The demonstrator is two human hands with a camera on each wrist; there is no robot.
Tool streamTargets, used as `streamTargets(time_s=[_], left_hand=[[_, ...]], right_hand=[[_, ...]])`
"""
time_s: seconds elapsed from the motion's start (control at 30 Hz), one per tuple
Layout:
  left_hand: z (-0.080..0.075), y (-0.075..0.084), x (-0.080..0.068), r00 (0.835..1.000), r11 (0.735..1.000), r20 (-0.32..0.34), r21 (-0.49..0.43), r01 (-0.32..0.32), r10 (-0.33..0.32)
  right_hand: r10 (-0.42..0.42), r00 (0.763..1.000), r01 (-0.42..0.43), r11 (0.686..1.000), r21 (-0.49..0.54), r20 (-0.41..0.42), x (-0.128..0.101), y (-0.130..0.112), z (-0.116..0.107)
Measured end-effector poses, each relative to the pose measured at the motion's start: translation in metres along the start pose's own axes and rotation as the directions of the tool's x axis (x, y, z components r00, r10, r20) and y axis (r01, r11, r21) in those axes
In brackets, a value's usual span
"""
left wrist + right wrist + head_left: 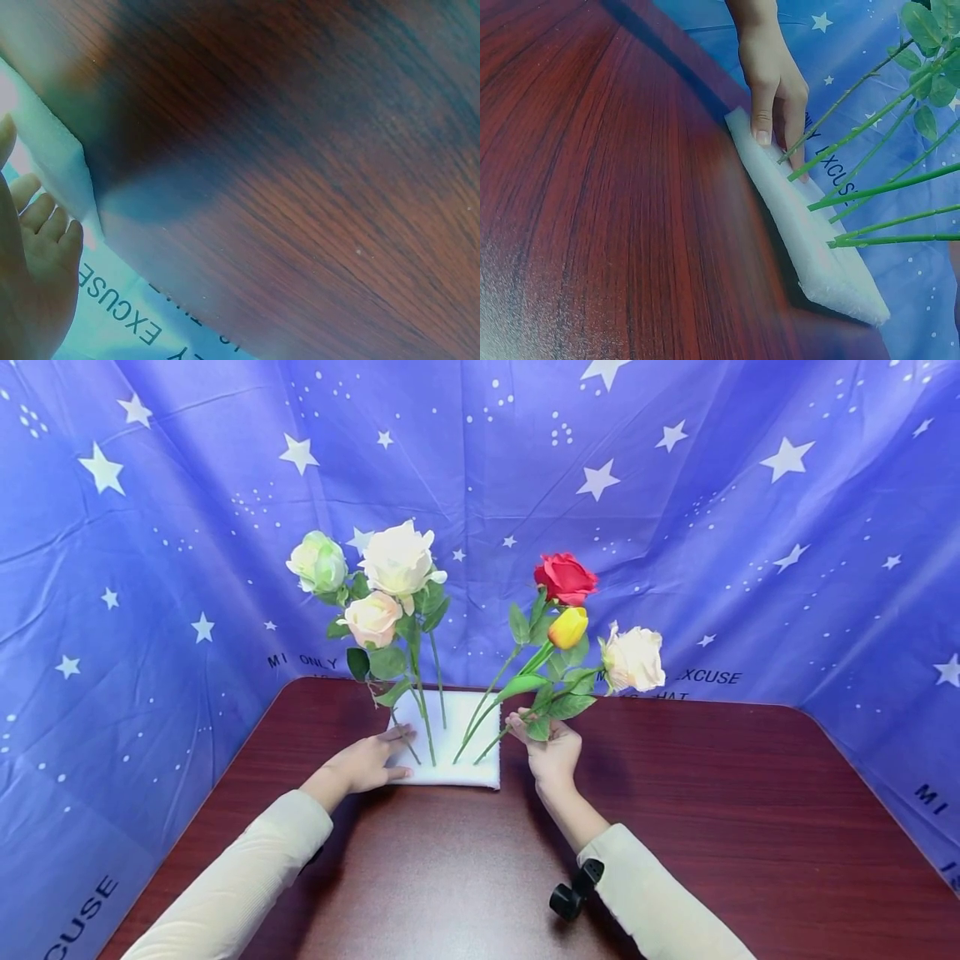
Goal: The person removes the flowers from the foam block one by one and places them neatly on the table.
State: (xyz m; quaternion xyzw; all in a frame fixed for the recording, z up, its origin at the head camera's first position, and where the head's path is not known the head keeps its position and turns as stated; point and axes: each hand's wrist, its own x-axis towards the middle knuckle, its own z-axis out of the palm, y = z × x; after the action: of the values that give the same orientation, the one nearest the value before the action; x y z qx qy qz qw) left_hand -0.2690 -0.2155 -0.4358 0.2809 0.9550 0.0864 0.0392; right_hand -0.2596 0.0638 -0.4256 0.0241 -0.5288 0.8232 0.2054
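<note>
A white foam board [457,774] lies on the table with several artificial flowers stuck upright or leaning in it. My left hand [363,766] rests on the board's left end, thumb and fingers straight, beside the stem of a peach rose [372,619]. At the board's right side my right hand [557,752] pinches the leafy stem of a cream rose [634,658], which leans far right with its foot at the board. Close by lean a red rose [566,579] and a yellow tulip [567,627]. A big white rose [399,558] and a green-white rose [317,562] stand at left.
The dark red wooden table [720,810] spreads around the board. Behind its back edge hangs a blue curtain [480,452] with white stars and lettering. A black device [576,890] is strapped at the right sleeve.
</note>
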Motion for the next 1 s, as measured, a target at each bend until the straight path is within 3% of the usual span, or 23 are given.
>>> streamTargets(time_s=[0.23, 1.0], left_hand=[[0.0012, -0.0007, 0.0003, 1.000, 1.000, 0.007, 0.001, 0.000, 0.000], [0.0009, -0.0018, 0.0008, 1.000, 0.999, 0.011, 0.038, -0.003, 0.003]], right_hand=[[0.033, 0.999, -0.033, 0.997, 0.063, -0.001, -0.0011, -0.0037, -0.0001], [0.037, 0.997, -0.039, 0.999, -0.026, -0.069, 0.0048, 0.0030, -0.0028]])
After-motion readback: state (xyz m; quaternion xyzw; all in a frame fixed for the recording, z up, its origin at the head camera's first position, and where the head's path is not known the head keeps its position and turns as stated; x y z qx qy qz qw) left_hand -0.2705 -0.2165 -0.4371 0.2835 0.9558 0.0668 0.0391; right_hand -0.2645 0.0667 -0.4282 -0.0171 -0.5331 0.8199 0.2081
